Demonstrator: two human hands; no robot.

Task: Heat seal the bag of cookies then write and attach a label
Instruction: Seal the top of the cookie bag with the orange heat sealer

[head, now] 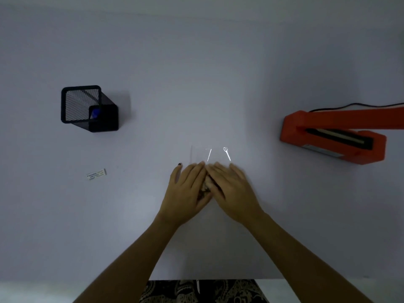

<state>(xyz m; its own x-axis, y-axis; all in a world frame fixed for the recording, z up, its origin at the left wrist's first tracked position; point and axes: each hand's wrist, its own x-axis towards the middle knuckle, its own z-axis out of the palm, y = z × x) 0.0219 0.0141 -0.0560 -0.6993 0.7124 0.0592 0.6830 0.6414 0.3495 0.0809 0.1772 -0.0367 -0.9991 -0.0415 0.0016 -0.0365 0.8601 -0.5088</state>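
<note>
Both hands lie side by side, palms down, on a clear, glossy plastic bag [209, 155] on the pale table [196, 84]; the left hand [188, 191] has straight, slightly spread fingers [192, 171], and the right hand [231, 189] has straight fingers close together; neither curls round anything. Between the two palms a pale, lumpy cookie [206, 186] shows inside the bag; the bag's empty mouth end reaches out beyond the fingertips, catching glints of light. Well to the left of the left fingers stands a black square wire-mesh pen holder [87, 108] with a blue-tipped pen [95, 112] inside; nearer, a small white printed label [96, 174] lies flat. Well to the right of the right fingers sits an orange heat sealer [332, 136], its arm raised, its black cord trailing away.
</note>
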